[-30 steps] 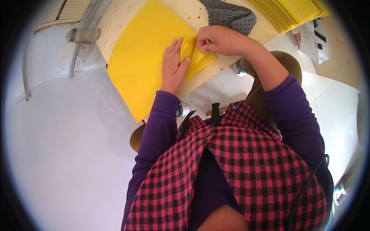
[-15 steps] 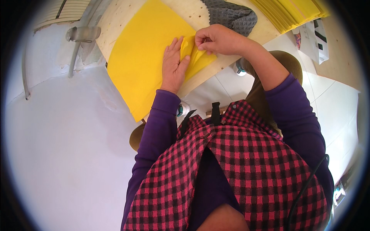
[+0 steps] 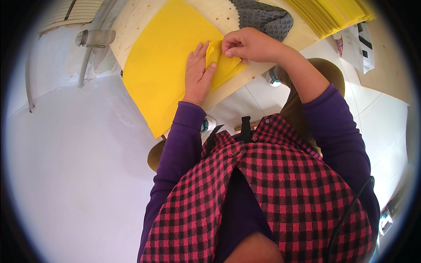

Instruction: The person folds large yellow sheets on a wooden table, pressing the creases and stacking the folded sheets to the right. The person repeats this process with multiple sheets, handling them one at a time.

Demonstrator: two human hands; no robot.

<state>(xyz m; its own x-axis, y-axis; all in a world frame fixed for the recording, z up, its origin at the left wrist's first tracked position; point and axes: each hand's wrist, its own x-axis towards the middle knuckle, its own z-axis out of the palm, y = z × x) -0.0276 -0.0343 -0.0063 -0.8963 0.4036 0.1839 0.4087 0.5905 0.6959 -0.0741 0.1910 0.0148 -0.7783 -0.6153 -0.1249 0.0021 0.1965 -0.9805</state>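
A large yellow sheet (image 3: 166,65) lies flat on a pale wooden board (image 3: 131,26) with small holes. My left hand (image 3: 198,73) rests palm down on the sheet, fingers spread, pinning it near its right corner. My right hand (image 3: 250,44) pinches that corner between thumb and fingers and holds it folded up and over toward my left hand. Both arms wear purple sleeves, above a red and black checked apron.
A grey waffle-textured cloth (image 3: 263,17) lies on the board behind my right hand. A stack of yellow sheets (image 3: 329,15) sits at the top right. A metal pipe fitting (image 3: 94,37) stands on the white wall at left. Printed papers (image 3: 357,44) lie at right.
My right hand has drawn the pinched corner of the yellow sheet slightly further left over my left hand's fingers. My left hand has stayed in place.
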